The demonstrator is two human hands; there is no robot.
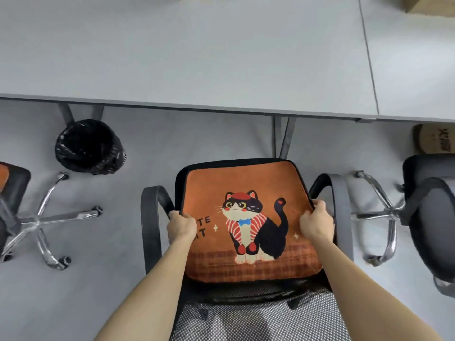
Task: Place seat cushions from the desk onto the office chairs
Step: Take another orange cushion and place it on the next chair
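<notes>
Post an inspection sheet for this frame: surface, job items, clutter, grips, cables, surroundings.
Surface: grey desk, cardboard box at its far right corner.
Job's things: orange cat cushion on the seat of the middle chair.
Clutter: black bin and a brown printed object under the desk.
Grips: left hand holds the cushion's left edge, right hand its right edge.
Cables: nothing seen.
Surroundings: grey floor; left chair, right chair alongside.

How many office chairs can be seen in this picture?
3: middle chair under the cushion, left chair and right chair, both cut off at the edges. More may be hidden.
</notes>
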